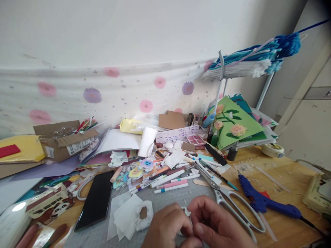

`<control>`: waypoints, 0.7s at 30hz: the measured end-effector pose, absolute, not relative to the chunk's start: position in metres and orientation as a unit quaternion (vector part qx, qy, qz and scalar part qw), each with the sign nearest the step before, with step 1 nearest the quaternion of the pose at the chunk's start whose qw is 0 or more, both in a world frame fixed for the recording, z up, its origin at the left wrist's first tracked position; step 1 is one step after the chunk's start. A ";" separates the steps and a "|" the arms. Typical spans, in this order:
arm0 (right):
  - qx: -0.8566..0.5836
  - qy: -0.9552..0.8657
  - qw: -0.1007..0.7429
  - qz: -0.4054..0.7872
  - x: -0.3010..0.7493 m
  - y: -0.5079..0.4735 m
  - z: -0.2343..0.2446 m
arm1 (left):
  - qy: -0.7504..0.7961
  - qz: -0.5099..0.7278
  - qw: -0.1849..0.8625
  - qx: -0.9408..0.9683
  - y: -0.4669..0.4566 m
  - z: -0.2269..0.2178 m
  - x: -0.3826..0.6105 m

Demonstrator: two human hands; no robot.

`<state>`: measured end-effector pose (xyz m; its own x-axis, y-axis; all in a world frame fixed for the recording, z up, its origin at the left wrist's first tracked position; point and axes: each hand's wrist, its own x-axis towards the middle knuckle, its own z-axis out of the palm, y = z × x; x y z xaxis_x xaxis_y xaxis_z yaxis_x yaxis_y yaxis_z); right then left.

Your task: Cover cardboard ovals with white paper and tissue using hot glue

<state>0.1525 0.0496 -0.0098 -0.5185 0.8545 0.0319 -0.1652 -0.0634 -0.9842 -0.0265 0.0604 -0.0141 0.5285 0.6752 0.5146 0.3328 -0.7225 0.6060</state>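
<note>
My left hand (169,225) and my right hand (216,220) meet at the bottom middle, above the grey mat (85,237). Their fingers are closed in a pinch on a small white piece (186,211) that looks like tissue, mostly hidden between them. Left of my hands lie several white paper sheets (126,215) and a crumpled tissue (147,225) with a brown spot. Silver scissors (219,193) lie half open beside my right hand, their handles partly behind it.
A blue glue gun (269,203) lies at right, its cord trailing off. Markers (172,186) and paper scraps are heaped behind my hands. A black phone (95,199) and a panda-print carton (50,203) stand at left. Pipe cleaners (248,60) rest on a rack.
</note>
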 end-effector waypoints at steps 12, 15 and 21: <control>-0.286 -0.541 0.412 0.675 0.141 0.047 -0.027 | 0.276 0.488 0.212 0.800 0.056 -0.004 -0.027; -0.317 -0.564 0.404 0.647 0.141 0.044 -0.023 | 0.276 0.498 0.212 0.794 0.053 -0.002 -0.026; -0.381 -0.529 0.417 0.633 0.133 0.030 -0.017 | 0.267 0.520 0.211 0.784 0.045 -0.009 -0.024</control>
